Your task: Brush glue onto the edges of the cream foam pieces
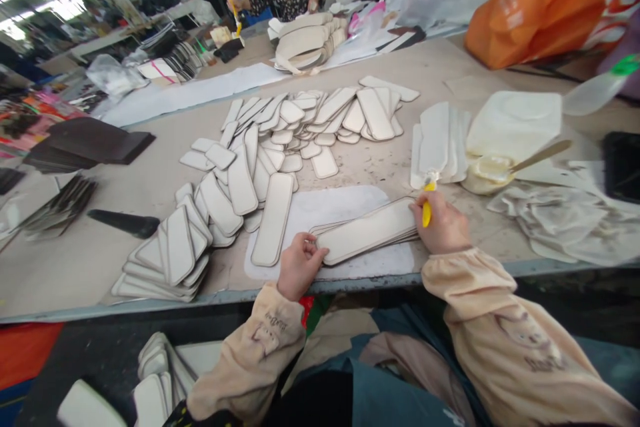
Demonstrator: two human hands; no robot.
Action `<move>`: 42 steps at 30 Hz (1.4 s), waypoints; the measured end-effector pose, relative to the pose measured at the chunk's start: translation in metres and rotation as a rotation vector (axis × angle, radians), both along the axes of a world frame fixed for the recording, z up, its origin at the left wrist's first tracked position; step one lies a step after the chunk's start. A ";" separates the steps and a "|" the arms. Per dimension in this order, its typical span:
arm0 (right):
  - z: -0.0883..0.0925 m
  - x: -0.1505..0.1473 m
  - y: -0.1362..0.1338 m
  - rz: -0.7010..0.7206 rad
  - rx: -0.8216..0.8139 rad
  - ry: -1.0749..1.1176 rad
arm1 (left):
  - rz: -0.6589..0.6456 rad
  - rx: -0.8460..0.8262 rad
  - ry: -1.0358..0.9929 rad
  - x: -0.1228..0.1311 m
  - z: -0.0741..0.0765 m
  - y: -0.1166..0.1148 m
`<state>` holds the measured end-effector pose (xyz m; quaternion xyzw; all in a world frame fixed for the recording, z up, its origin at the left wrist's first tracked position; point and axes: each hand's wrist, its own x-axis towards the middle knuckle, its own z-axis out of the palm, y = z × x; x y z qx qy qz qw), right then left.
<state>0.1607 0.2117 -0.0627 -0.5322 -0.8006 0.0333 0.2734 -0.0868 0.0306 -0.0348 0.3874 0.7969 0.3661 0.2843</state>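
1. Pinching the left end of the long panel stack [370, 230] at the lower centre of the frame, our left grip [301, 259] is pressing its thumb on the top face.
2. Our right grip [444, 221] is clasping a yellow brush [427, 212] right of centre, while its fingertips are meeting the stack's right end.
3. We are probably risking a sideways slip: the layers are lying fanned rather than flush, so uneven pressure could be shifting them.
4. We are holding the brush's whitish tip over the smaller pile [435, 133], so a careless tilt could be leaving smears there.
5. At the right, a paste tub [487, 173] is standing open with a stick [543, 155] jutting out; by our judgement, a knock could be tipping it.
6. We are seeing flat, pale, matte strips with rounded corners and darker edging; we are only guessing that they are stiff.
7. Beneath the stack, a smooth white sheet [345, 200] is covering part of the brownish surface [375, 167], while thin, crumpled material [560, 213] is bunching at the right edge.
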 end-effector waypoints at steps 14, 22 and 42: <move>0.000 0.000 0.004 -0.015 -0.069 -0.013 | -0.132 -0.055 0.128 -0.001 0.006 0.001; 0.005 -0.001 0.005 0.032 -0.036 0.038 | -0.193 0.009 0.170 -0.003 0.000 -0.001; 0.012 -0.046 -0.054 0.847 -0.101 0.141 | -0.326 0.101 0.303 -0.008 -0.007 -0.003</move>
